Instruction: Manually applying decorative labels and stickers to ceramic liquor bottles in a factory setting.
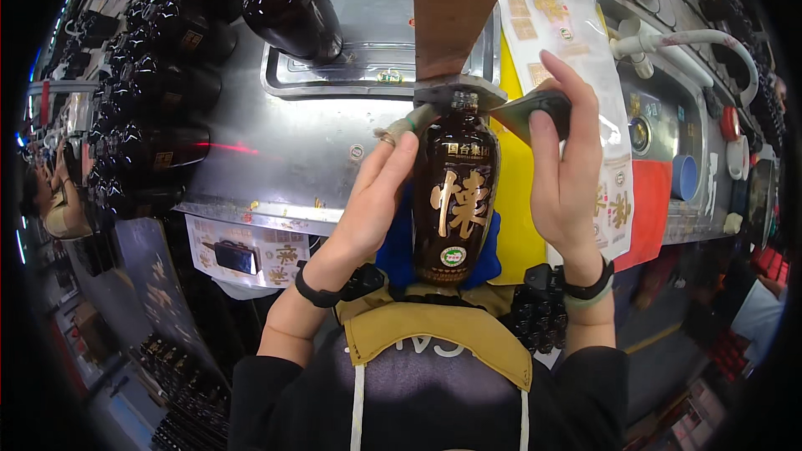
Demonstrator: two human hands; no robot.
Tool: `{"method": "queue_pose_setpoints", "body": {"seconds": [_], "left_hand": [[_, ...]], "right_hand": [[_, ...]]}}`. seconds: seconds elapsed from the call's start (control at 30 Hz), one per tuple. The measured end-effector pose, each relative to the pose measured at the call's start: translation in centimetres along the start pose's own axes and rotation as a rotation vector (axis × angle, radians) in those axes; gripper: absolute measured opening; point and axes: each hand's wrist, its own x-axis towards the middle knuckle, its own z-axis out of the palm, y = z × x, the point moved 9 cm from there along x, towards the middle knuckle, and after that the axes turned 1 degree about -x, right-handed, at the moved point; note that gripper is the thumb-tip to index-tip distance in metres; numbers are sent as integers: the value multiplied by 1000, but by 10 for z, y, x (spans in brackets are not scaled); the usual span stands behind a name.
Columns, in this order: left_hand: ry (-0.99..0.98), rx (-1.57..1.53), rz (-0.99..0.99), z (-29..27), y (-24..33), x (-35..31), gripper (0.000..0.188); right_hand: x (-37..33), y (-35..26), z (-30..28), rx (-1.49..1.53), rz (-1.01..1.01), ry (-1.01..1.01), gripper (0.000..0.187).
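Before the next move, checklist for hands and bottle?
1. Left hand grip on rag: ok, at the fingertips.
2. Right hand grip on dark piece: ok, between thumb and fingers.
3. Bottle front unobstructed: ok.
4. Rag and dark piece joined behind neck: cannot tell, hidden.
5. Base support: cannot tell; blue cloth shows at both sides.
6. Tray clear of hands: ok.

Grey-purple apron (439,397), mustard band (439,323) along its far edge, white lettering (447,351) on its front, white strips (357,405) down its sides. Black short sleeves (267,401) left and right of apron. Bare left hand (376,192), black wristband (316,286); bare right hand (570,184), matching black strap (595,286), pale greenish band (585,305) too.
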Motion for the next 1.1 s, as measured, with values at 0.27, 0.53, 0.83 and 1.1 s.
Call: {"method": "queue_pose_setpoints", "body": {"seconds": [0.27,0.53,0.83,1.1], "left_hand": [[58,869,736,16,47,-32,55],[49,1246,945,42,49,-46,55],[80,1359,908,49,49,-49,61],[63,1436,866,56,50,-49,71]], "right_hand": [[-16,26,-2,344,291,-52,29],[-43,52,55,659,650,-139,37],[-49,46,65,804,705,-189,29],[-51,47,66,882,718,-162,28]]}}
